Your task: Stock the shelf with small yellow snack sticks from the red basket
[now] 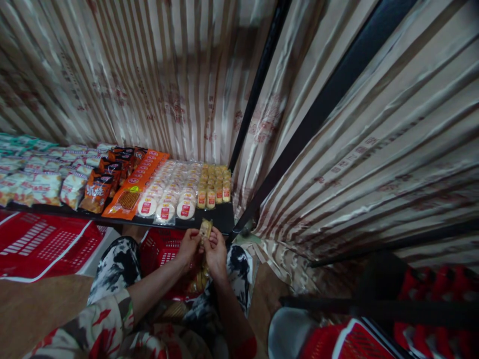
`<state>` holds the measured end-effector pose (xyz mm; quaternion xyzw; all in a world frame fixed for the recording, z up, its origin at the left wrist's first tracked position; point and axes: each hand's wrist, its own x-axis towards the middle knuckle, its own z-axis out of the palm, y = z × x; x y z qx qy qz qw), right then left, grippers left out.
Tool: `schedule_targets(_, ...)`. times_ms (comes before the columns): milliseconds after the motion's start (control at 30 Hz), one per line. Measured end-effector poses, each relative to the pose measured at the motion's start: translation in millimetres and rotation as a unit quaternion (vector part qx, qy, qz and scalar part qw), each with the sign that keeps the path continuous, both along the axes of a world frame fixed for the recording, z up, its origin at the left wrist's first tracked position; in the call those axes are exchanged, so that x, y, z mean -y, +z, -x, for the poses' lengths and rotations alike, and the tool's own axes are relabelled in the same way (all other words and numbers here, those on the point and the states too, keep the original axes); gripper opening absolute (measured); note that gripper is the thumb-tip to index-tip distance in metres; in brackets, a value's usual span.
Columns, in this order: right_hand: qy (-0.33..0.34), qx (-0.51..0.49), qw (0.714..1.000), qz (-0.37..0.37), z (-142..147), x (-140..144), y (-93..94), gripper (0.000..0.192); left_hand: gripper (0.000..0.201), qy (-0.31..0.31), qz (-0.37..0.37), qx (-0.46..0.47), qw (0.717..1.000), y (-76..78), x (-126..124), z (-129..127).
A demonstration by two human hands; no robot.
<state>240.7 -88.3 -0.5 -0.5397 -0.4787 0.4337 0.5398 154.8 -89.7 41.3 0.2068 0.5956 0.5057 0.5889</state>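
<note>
Snack packet between both hands' fingers

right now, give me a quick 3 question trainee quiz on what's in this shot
1. True or false: both hands hold one small snack packet together.
2. Which packs lie nearest the shelf's right end? A. yellow packs B. orange packs C. round white packs
3. What colour is the basket under the hands?

Key
1. True: left hand and right hand meet on it.
2. A
3. Red, resting between the person's knees below the dark shelf.
</note>
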Motion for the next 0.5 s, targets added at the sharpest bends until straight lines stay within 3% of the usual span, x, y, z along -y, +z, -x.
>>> schedule_targets(200, -0.021, 0.04, 0.999, -0.008, -0.2, -0.2, 2.7, 0.039, 0.009, -0.015, 0.008, 0.031, 0.999, 4.4, -0.3, -2.1)
schedule_targets(500, -0.014, 0.105, 0.994, -0.023, 1.6, 1.7, 4.8, 0.035, 0.017, -0.051, 0.005, 0.087, 0.995, 11.7, 8.4, -3.6)
